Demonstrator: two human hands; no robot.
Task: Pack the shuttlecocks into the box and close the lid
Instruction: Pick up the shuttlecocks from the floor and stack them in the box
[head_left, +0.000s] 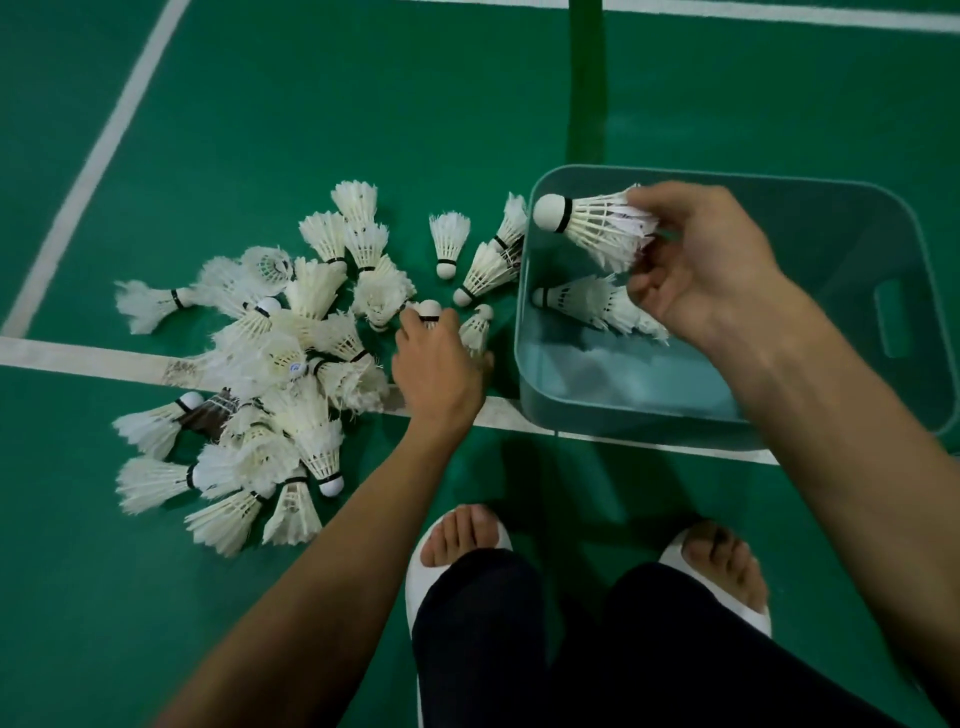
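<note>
Over box (521, 312): right hand (711, 260) pinches shuttlecock (587, 223) | left hand (441, 369) fingers (410, 327) grip floor shuttlecock (429, 310)

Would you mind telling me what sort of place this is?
Most likely an indoor badminton court: a green floor with white lines, and a heap of shuttlecocks beside a box.

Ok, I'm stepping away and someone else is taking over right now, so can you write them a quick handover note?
Right hand holds the raised shuttlecock by its feathers over the box.
Left hand pinches a second shuttlecock at the pile on the floor.
Done: one packed shuttlecock lies in the box.
Left: nearly the whole pile, then the lid, which is not in view.
</note>
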